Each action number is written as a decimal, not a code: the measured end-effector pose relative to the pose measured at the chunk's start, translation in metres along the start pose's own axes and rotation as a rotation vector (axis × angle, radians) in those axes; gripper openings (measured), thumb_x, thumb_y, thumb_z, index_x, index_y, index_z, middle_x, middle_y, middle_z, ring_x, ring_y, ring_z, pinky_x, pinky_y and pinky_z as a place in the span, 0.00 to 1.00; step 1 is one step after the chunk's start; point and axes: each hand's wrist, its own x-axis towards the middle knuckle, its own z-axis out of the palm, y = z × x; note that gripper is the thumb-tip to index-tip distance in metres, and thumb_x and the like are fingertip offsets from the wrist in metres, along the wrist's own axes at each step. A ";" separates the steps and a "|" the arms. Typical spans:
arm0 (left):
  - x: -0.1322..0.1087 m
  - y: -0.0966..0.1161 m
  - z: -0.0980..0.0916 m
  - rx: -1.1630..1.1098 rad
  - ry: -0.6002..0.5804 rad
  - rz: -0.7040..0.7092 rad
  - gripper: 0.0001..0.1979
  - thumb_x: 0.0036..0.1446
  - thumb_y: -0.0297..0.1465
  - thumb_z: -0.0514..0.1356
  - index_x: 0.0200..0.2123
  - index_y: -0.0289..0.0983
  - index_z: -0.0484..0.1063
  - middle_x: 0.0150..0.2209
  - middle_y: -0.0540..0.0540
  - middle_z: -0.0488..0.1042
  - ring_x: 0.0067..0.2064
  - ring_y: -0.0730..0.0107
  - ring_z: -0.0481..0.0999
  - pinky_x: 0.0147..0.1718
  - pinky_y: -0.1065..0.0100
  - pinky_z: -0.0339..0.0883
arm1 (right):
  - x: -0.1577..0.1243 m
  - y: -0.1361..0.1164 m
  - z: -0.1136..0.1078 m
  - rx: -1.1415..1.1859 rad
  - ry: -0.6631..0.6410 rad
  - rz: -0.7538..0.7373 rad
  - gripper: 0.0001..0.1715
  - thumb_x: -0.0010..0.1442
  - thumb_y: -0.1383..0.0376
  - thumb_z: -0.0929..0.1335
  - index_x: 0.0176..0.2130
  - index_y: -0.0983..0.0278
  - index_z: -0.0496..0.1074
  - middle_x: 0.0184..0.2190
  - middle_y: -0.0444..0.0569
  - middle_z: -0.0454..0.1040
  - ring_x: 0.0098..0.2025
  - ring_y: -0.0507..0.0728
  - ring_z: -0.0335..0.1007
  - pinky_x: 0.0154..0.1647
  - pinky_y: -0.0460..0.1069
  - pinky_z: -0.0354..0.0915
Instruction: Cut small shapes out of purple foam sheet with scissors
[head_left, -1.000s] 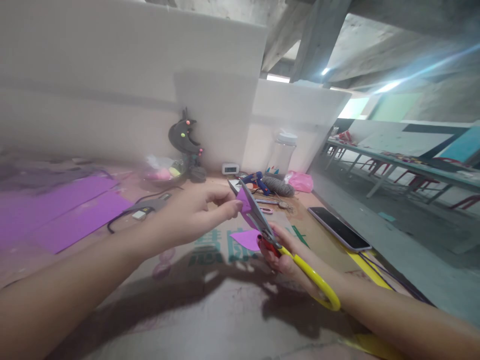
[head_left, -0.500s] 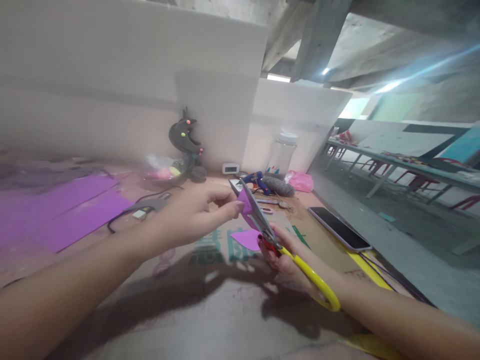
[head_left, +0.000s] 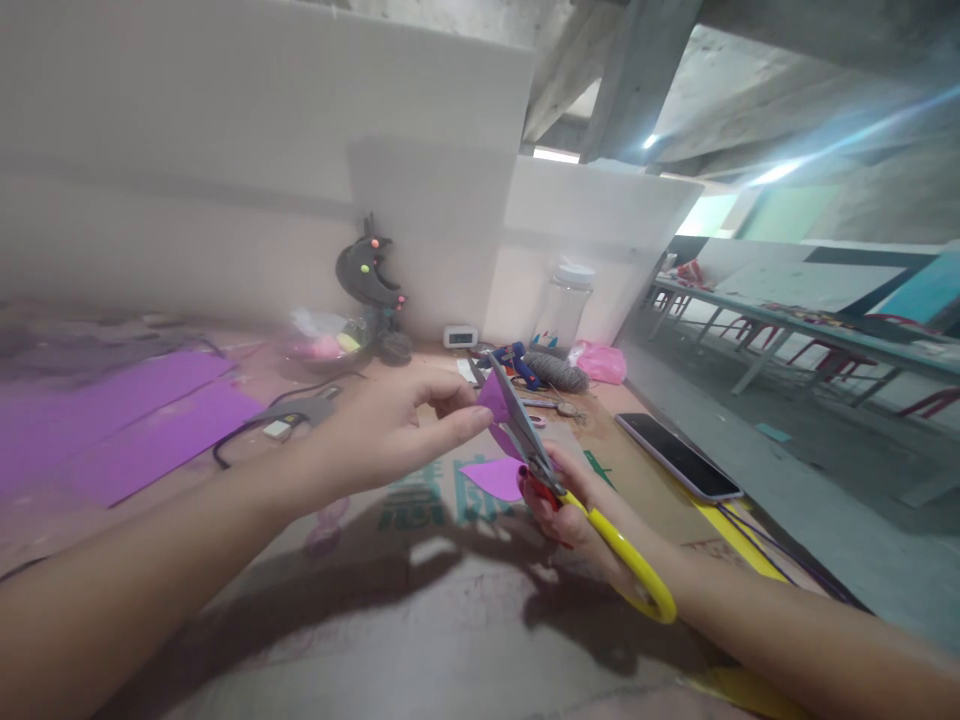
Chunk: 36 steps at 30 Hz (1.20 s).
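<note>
My left hand (head_left: 420, 425) pinches a small piece of purple paper (head_left: 493, 397) between thumb and fingers. Yellow-handled scissors (head_left: 622, 555) are gripped in my right hand (head_left: 574, 510), fingers wrapped round the handles. Their blades point up and away, lying against the held paper; whether they are fully closed on it is hard to make out. Below the hands, a leaf-shaped purple paper cutout (head_left: 491, 479) lies on the printed cardboard (head_left: 360, 610), partly hidden behind my right hand.
Larger purple sheets (head_left: 180, 430) lie at left beside a dark cable. At the back stand a dark crescent ornament (head_left: 367, 272), a small digital clock (head_left: 460, 337) and a clear bottle (head_left: 564, 305). A glue gun (head_left: 517, 362), grey yarn (head_left: 555, 371) and a phone (head_left: 679, 456) are toward the right.
The scissor blades have swung slightly to the right and drawn nearer each other around the purple paper. My left hand has shifted a little to the right with it.
</note>
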 end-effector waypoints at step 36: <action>-0.001 -0.002 0.002 -0.069 0.033 -0.055 0.15 0.65 0.40 0.58 0.31 0.39 0.79 0.30 0.51 0.77 0.32 0.71 0.74 0.31 0.72 0.65 | 0.001 -0.033 0.009 -0.148 -0.037 0.020 0.39 0.58 0.35 0.67 0.52 0.61 0.65 0.30 0.41 0.59 0.27 0.51 0.49 0.26 0.47 0.51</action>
